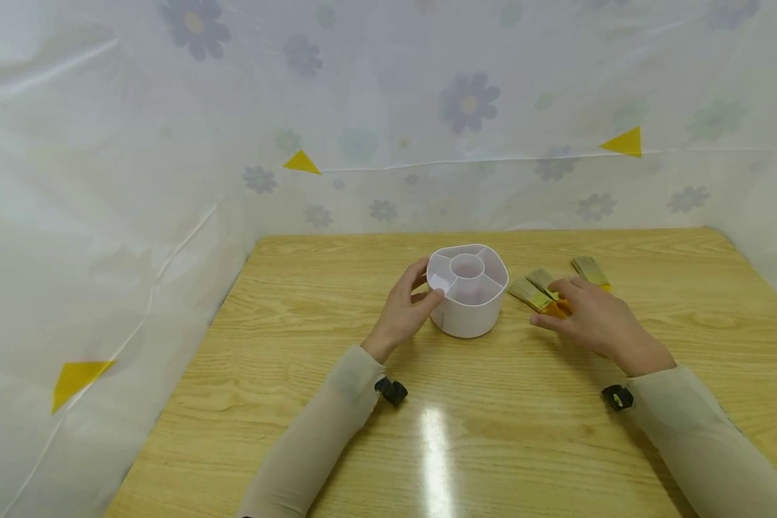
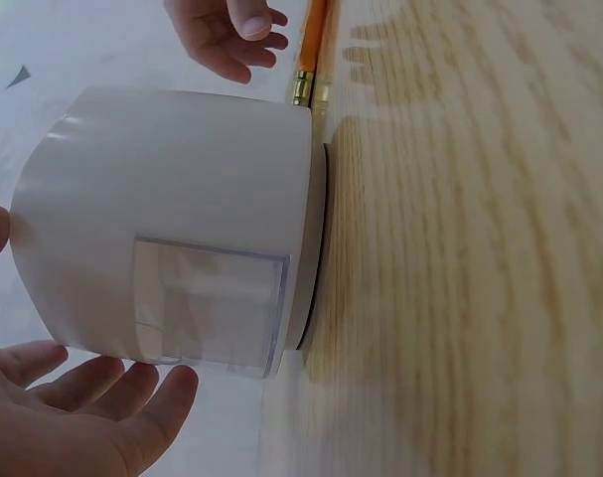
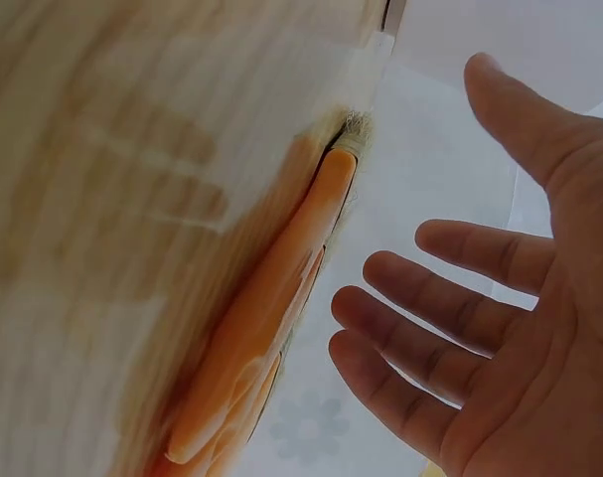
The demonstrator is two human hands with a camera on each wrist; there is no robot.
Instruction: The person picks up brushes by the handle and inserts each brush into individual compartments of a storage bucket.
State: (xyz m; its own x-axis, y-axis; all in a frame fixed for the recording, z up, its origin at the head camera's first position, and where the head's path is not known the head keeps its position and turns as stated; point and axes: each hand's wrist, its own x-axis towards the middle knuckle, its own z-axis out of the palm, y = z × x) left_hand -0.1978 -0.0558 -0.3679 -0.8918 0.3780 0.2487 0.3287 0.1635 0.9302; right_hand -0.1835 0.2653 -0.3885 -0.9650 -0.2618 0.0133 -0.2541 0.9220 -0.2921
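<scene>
Caddy (image 1: pixel 466 318), white, with a round central well and divided compartments, upright on the table (image 1: pixel 285 345) toward the middle of the far edge. Bears a clear rectangular panel (image 2: pixel 212 308) on its wall. Held at its left side by the left hand (image 1: pixel 403 308): thumb on the rim, 4 fingers slightly apart along the wall. To the right, toward the far right corner, 3 flat brushes (image 1: pixel 529 293) with orange handles: 2 side by side just beside the caddy, 1 set apart. Over the handles, right hand (image 1: pixel 592 316): thumb and fingers spread, with a gap to the handles in the right wrist view. On both forearms, pale sleeves (image 1: pixel 317 424) and black wrist cameras (image 1: pixel 391 391). Beyond the far edge, flowered sheet (image 1: pixel 382 93) with 2 yellow patches (image 1: pixel 626 142).
</scene>
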